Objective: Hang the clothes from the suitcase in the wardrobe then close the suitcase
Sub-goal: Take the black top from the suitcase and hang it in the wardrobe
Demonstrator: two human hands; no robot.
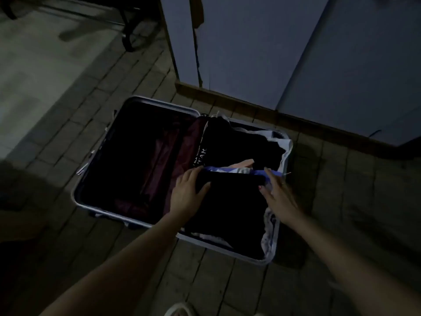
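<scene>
You have one open suitcase [77, 192] on the floor, its two halves lying flat. Two hands are in view, your left hand [188, 192] and right hand [279, 197]. One wardrobe [250, 53] stands behind. The clothes [230, 201] lie in a dark heap, so you cannot count them; several pieces show, one with white lettering [201, 156].

Room, dimly lit. Floor [227, 281]: rectangular tiles in a staggered brick pattern, dark grout lines. Pale mat or lighter floor area [41, 71]: upper left, smooth, untiled. Chair base [129, 30]: dark, curved legs, top left of centre, only partly in view. Cabinet panels [250, 49]: pale, flat-fronted, upper right, standing on the floor. Plinth [284, 124]: brown strip running along the foot of the panels.
</scene>
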